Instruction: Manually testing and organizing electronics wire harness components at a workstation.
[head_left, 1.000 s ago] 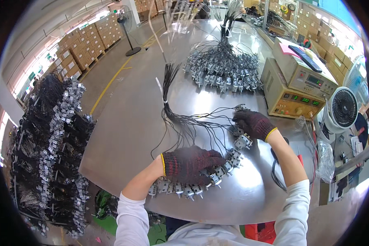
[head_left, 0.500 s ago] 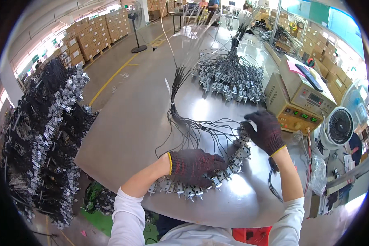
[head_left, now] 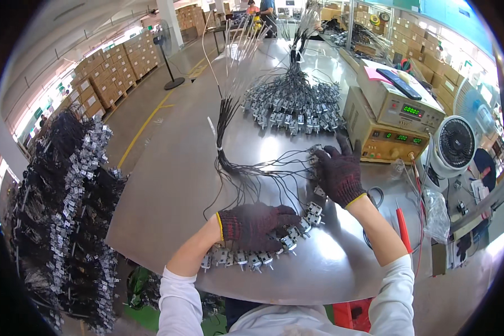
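Observation:
A curved row of small silver metal parts with short shafts (head_left: 289, 242), each on a thin black wire, lies on the metal table. Their wires (head_left: 263, 168) run back to a tied black bundle (head_left: 220, 147) with bare pale ends fanning out. My left hand (head_left: 255, 227), in a dark knitted glove, lies flat over the middle of the row, its fingers stretched out. At the row's far right end, my right hand (head_left: 340, 172), gloved likewise, rests against the parts with fingers spread. The palm side of both hands is hidden.
A second heap of wired parts (head_left: 297, 115) lies farther back. Stacked bench instruments (head_left: 395, 120), a fan (head_left: 455, 143) and a red probe (head_left: 403, 231) are on the right. Left of the table hang dense bunches of wired parts (head_left: 67, 207); cartons (head_left: 115, 75) stand behind.
My view has shifted somewhat. The fingers of my right hand have spread and moved down over the row's end. My left hand stays over the row. The red probe has come into sight.

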`<state>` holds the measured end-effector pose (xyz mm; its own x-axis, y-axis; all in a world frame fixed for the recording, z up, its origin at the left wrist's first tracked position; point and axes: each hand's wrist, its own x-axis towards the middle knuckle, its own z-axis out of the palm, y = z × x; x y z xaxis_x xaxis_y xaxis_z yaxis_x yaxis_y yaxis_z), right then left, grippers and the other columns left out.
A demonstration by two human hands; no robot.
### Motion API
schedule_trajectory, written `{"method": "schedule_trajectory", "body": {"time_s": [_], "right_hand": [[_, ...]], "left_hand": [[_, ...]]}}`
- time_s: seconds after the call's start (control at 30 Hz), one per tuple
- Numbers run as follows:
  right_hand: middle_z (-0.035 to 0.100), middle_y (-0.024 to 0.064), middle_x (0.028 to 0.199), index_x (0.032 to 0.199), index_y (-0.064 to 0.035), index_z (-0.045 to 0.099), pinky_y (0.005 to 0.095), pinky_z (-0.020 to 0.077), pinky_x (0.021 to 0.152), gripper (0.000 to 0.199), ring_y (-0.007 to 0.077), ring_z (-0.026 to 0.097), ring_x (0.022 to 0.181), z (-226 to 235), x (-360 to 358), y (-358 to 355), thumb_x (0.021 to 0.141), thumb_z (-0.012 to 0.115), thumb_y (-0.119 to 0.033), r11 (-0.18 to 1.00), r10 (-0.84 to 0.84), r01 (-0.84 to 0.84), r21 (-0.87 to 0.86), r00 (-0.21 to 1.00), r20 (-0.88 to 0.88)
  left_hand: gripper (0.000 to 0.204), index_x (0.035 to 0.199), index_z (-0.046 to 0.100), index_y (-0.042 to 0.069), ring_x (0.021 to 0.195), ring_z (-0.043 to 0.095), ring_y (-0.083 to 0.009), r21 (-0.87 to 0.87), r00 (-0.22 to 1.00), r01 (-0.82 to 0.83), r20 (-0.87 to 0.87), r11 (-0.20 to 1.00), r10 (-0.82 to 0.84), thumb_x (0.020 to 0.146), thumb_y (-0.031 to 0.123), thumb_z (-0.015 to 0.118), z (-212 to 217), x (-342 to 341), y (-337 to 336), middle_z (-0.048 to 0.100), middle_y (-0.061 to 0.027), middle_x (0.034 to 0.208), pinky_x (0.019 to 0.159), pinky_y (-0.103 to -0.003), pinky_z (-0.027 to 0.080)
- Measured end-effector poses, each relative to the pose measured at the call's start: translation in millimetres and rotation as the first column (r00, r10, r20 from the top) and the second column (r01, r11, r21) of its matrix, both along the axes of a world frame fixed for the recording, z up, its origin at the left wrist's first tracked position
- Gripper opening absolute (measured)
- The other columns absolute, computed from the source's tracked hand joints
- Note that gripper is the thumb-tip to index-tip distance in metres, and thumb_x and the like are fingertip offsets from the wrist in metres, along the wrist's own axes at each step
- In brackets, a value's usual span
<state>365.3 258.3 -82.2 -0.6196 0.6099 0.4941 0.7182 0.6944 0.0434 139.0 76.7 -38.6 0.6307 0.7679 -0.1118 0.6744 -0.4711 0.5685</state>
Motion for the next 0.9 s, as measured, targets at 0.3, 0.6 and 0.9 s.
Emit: {"method": "schedule_trajectory", "body": {"time_s": [0.3,0.6,0.9], "right_hand": [[0.039,0.023,0.167,0.165,-0.0169,0.042,0.07,0.0243,0.123,0.064,0.0497,0.036,0.152,-15,9,-13,0.107,0.051,-0.044,0.9,0.335,-0.284,-0.331,0.936,0.11],[0.062,0.0145,0.148,0.151,-0.0166,0.058,0.0645,0.0173,0.127,0.057,0.0461,0.035,0.154,-31,-15,61,0.103,0.058,-0.048,0.977,0.207,-0.21,-0.042,0.977,-0.058],[0.064,0.0227,0.127,0.135,-0.0116,0.068,0.053,0.0483,0.105,0.044,0.0452,0.06,0.123,-37,-13,57,0.106,0.054,-0.041,0.823,0.255,-0.339,-0.456,0.938,-0.236]], "left_hand": [[0.076,0.155,0.053,0.007,0.13,0.065,-0.0396,-0.052,0.999,0.019,-0.033,0.998,-0.02,0.089,0.034,0.078,-9,-7,2,0.054,-0.017,0.157,0.111,-0.046,0.053],[0.075,0.154,0.052,0.005,0.131,0.064,-0.0404,0.026,1.0,0.015,0.006,1.0,-0.015,0.089,0.028,0.08,-16,-5,3,0.054,-0.0193,0.155,0.111,-0.047,0.053],[0.067,0.15,0.055,0.005,0.128,0.066,-0.0385,0.01,1.0,0.0,-0.006,1.0,0.001,0.091,0.028,0.077,-11,-14,2,0.055,-0.0171,0.155,0.109,-0.047,0.054]]}}
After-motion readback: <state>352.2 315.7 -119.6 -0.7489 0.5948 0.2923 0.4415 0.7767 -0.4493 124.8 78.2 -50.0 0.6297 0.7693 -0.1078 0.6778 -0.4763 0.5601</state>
